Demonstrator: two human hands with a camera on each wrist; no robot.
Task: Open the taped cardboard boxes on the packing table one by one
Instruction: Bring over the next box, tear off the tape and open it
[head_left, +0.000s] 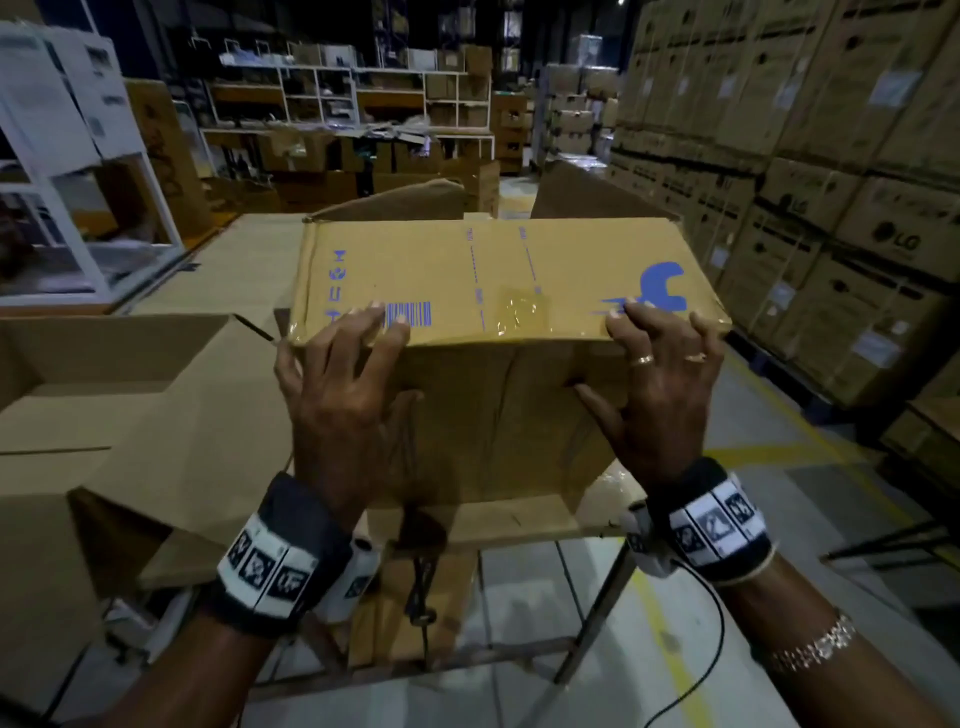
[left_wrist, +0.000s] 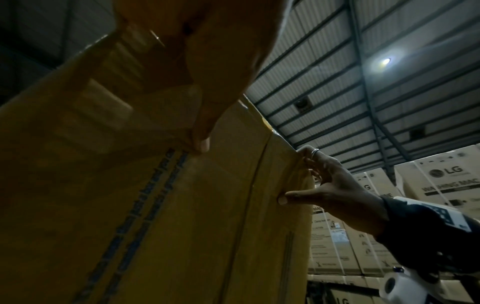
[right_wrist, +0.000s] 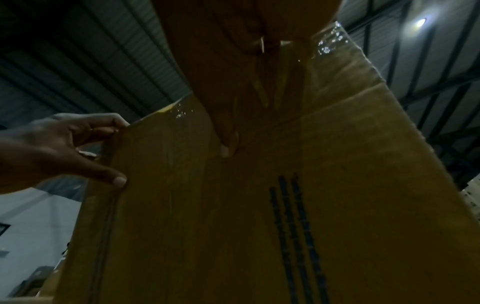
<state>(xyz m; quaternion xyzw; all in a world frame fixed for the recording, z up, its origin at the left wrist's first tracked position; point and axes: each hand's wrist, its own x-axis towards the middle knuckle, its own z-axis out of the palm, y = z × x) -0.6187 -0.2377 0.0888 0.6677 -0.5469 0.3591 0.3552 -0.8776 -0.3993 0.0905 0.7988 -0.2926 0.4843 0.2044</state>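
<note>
A tan cardboard box (head_left: 498, 270) with a blue barcode and blue logo stands in front of me on the packing table (head_left: 519, 519). A patch of clear tape (head_left: 519, 312) wraps over its near top edge. My left hand (head_left: 363, 364) grips the near edge at the left, fingers on top by the barcode, thumb on the front face. My right hand (head_left: 649, 369), with two rings, grips the same edge at the right. The left wrist view shows my left thumb (left_wrist: 202, 133) against the box (left_wrist: 155, 205). The right wrist view shows my right thumb (right_wrist: 228, 144) on the front face (right_wrist: 259, 205).
An open, empty carton (head_left: 104, 395) and flattened cardboard lie at the left. Raised brown flaps (head_left: 405, 200) stand just behind the box. Stacked LG cartons (head_left: 831, 208) wall off the right side. Shelving (head_left: 353, 104) with more boxes fills the back. The grey floor with yellow lines (head_left: 779, 452) is at lower right.
</note>
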